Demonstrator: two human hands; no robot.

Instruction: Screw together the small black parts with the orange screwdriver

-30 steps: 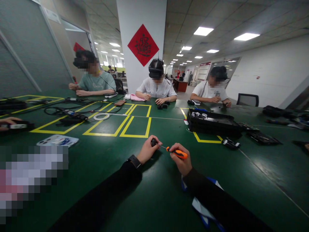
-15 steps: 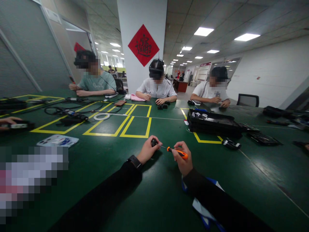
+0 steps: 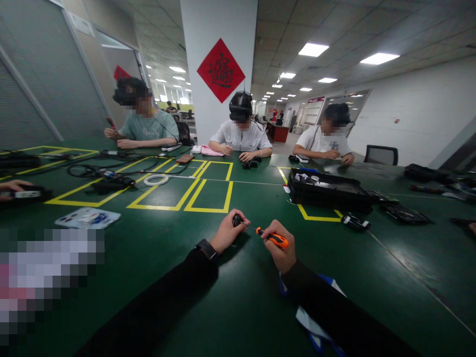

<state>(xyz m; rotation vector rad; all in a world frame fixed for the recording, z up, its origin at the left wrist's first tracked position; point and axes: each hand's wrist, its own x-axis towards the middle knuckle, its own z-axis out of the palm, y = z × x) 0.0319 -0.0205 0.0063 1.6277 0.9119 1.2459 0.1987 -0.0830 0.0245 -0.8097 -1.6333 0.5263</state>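
My left hand [image 3: 227, 234] is closed around a small black part [image 3: 236, 219], whose exact kind I cannot make out because the fingers cover much of it. In my right hand [image 3: 281, 250] is a screwdriver [image 3: 278, 240] with an orange and black handle, gripped between thumb and fingers. Its thin shaft points left and reaches the black part at my left fingertips; the tip itself is hidden there. Both hands are just above the green table [image 3: 245, 307], with the forearms coming in from the bottom.
A black tray [image 3: 330, 191] stands right of centre, with a small black device [image 3: 356, 222] beside it. A phone [image 3: 88, 218] lies at left, near a white cable coil [image 3: 156, 179]. A blue and white strap [image 3: 312, 325] lies by my right forearm. Three people sit opposite.
My left hand keeps its place with the black part. The right-hand fingers loosened and shifted on the screwdriver handle, then closed round it again, while the handle turned slightly.
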